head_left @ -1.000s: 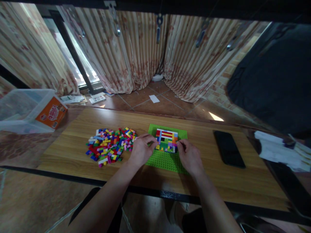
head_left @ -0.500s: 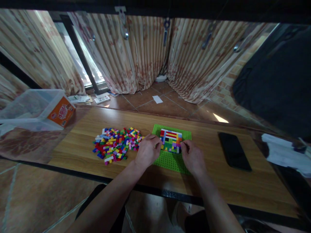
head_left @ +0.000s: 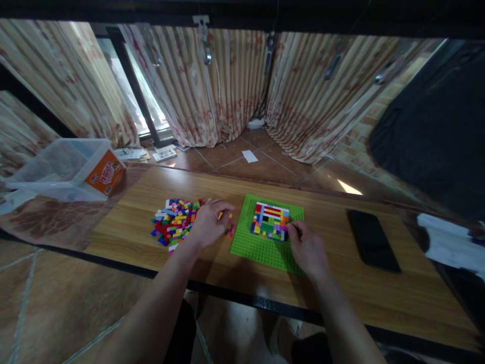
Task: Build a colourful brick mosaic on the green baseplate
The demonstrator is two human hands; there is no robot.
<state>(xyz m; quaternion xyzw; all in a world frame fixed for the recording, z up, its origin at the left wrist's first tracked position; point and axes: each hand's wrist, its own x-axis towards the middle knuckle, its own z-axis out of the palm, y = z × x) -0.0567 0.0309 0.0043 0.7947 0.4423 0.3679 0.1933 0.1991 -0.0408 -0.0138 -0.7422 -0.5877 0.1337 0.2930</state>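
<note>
My left hand (head_left: pixel 206 222) curls over the pile's (head_left: pixel 174 222) right edge; I cannot tell if it grips a brick. Best to pinch one cleanly. The build (head_left: pixel 271 221) sits on the baseplate (head_left: pixel 257 250), with my right hand (head_left: pixel 308 247) curled at its corner, grip unclear.

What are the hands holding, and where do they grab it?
Cannot tell. The left hand lies on the brick pile, its fingers hiding any brick. The right hand touches the right edge of the brick picture on the green plate.
</note>
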